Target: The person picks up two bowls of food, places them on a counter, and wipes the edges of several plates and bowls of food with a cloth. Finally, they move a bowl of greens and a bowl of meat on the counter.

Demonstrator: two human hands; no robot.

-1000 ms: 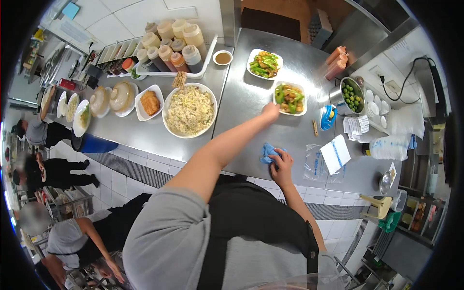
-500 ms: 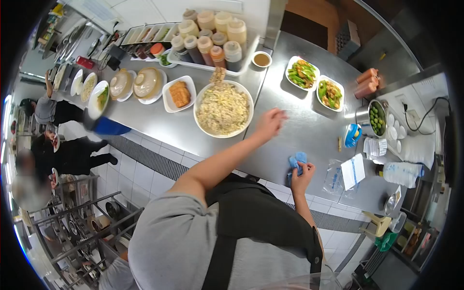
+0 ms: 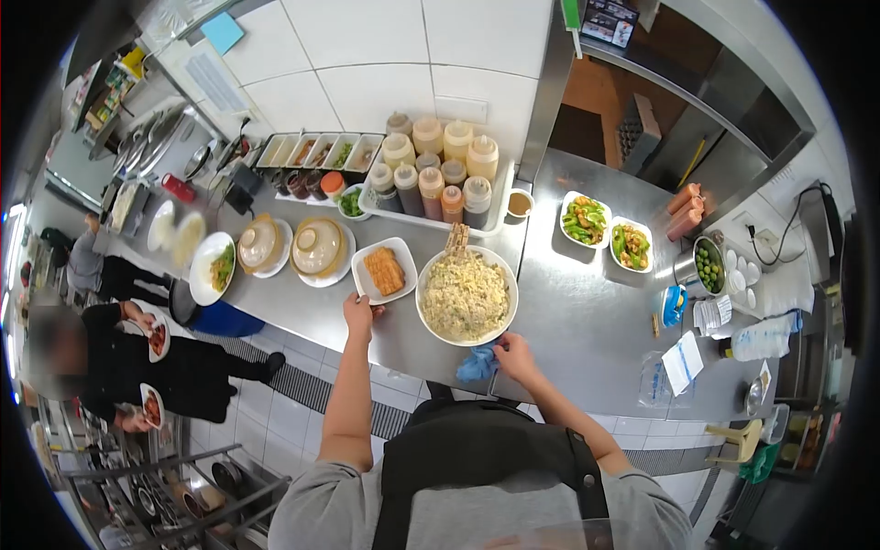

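My left hand is at the near edge of a white square dish that carries a golden fried piece. Its fingers are closed on the dish's rim, partly hidden below it. A large white bowl of fried rice stands to the right, with a brown slatted piece at its far rim. My right hand pinches a blue cloth on the counter by the near side of that bowl.
Squeeze bottles fill a white tray behind the bowl, beside a sauce cup. Two green vegetable dishes stand right. Lidded pots and an oval plate line the left. A co-worker holds two plates at far left.
My left hand has moved left from above the right-hand counter to the square dish. My right hand has carried the blue cloth left to the rice bowl. The view has shifted.
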